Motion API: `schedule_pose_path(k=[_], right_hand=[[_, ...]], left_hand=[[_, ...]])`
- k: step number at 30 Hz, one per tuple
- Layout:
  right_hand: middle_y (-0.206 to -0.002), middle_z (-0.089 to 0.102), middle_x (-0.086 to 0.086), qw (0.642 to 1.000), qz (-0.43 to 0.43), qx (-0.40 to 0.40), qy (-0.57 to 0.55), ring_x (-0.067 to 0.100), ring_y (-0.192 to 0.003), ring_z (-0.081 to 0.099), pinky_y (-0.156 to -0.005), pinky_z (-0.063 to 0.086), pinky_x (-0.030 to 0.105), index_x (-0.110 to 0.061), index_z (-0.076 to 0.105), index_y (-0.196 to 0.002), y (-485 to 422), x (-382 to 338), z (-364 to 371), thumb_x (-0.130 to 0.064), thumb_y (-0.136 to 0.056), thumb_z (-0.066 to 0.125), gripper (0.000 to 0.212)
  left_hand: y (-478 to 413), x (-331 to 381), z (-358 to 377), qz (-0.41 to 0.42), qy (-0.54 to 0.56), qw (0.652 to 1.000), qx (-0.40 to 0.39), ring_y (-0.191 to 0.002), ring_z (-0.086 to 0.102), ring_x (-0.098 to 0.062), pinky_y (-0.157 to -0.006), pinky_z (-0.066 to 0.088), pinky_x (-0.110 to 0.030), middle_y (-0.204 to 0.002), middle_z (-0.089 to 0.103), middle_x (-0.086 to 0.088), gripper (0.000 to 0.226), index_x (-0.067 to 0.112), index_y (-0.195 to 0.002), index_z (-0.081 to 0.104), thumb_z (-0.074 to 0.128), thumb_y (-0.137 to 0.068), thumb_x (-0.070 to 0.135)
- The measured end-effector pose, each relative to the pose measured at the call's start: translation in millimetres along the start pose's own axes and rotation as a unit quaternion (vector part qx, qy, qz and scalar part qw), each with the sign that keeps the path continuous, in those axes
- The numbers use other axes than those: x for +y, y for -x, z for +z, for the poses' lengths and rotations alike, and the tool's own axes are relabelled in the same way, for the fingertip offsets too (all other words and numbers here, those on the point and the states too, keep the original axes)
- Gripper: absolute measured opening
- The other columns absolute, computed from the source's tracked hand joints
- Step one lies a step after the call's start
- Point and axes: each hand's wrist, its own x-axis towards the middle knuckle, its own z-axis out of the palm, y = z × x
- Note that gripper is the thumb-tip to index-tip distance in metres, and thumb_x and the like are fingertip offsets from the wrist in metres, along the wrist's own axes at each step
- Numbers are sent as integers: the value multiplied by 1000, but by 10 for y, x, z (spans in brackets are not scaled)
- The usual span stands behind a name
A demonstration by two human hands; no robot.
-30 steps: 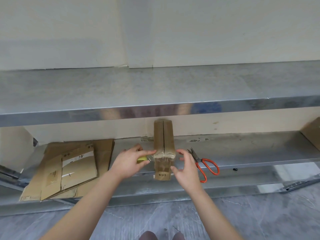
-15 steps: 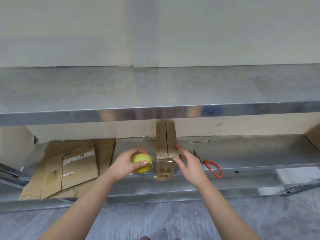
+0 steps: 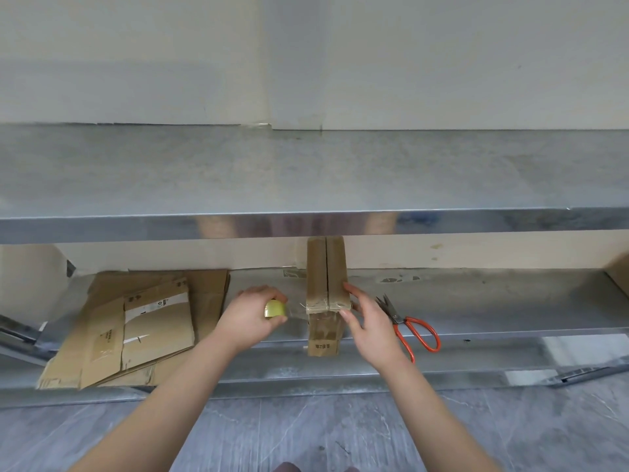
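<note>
Bare forearms [image 3: 163, 403]; L hand [image 3: 248, 318], R hand [image 3: 371, 330].

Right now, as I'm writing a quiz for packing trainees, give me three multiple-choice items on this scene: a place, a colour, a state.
1. Where do the scissors lie?
A. on the upper shelf
B. on the lower shelf, right of the cardboard box
C. on the floor

2. What colour is the tape roll?
A. blue
B. black
C. yellow-green

3. What is the left hand doing?
A. gripping the tape roll
B. hanging idle
C. holding the scissors

Answers:
1 B: their orange handles rest on the metal beside the box.
2 C: the part that shows between the fingers is yellow-green.
3 A: its fingers curl round the roll, and a clear strip runs from it to the box.
</note>
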Motion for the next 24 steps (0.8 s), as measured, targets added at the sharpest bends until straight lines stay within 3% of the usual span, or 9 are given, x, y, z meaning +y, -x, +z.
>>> schedule_pose_path(k=[4,7,10,14,16,18,19,21,24], right_hand=[[-153,36,-11,999,-37,-11,14,6,-141,31,-113,26,24,-37,31,-148,98,10,-28,-36,-102,44,48],[-157,29,-11,999,-34,13,30,7,-147,16,-120,18,35,-44,27,-148,274,233,-103,-49,-101,33,49],[-160,25,-2,971,12,58,233,19,-150,9,-121,8,49,-36,28,-151,360,644,-267,-47,-101,30,51],[-163,14,-1,914,114,1,388,23,-151,-2,-120,-1,51,-30,21,-153,323,1125,-480,-51,-101,24,56],[-157,28,3,900,138,-13,412,26,-148,13,-118,13,49,-27,29,-149,318,1237,-517,-55,-98,31,58],[-139,47,5,898,151,8,414,27,-131,38,-100,34,44,-22,43,-139,337,1247,-508,-57,-92,45,59],[-132,51,6,901,150,24,407,28,-122,44,-91,38,42,-18,47,-134,344,1248,-495,-58,-89,50,60],[-132,50,6,910,139,34,389,27,-118,46,-87,42,41,-14,48,-132,337,1266,-468,-58,-89,51,61],[-145,41,1,922,136,9,364,23,-127,38,-93,46,37,-15,42,-141,294,1278,-436,-52,-95,46,59]], left_hand=[[50,11,8,23,2,1000,11,-106,58,-14,-92,44,-29,-111,64,8,32,23,-111,66,72,-82,37],[86,40,6,24,0,999,21,-106,58,-14,-91,43,-26,-111,65,7,33,22,-111,67,73,-82,35],[123,63,-4,15,-3,999,29,-104,59,-15,-89,44,-26,-109,65,6,33,22,-110,68,75,-80,34],[152,98,-6,-7,0,999,35,-100,58,-13,-83,38,-20,-106,62,8,33,23,-110,68,76,-79,33],[166,123,2,-20,1,999,37,-99,58,-14,-83,37,-20,-105,60,8,33,23,-109,67,77,-79,33],[182,145,13,-32,-2,999,41,-99,58,-13,-83,37,-20,-104,59,9,34,23,-109,67,77,-79,34],[191,154,18,-36,-3,998,43,-99,57,-13,-83,37,-20,-104,59,9,34,24,-109,67,77,-78,34],[203,168,20,-45,-3,998,45,-99,57,-13,-84,37,-20,-105,59,9,34,24,-110,67,77,-79,35],[219,186,24,-64,2,997,49,-100,56,-13,-86,38,-22,-106,59,8,34,25,-110,66,76,-79,35]])
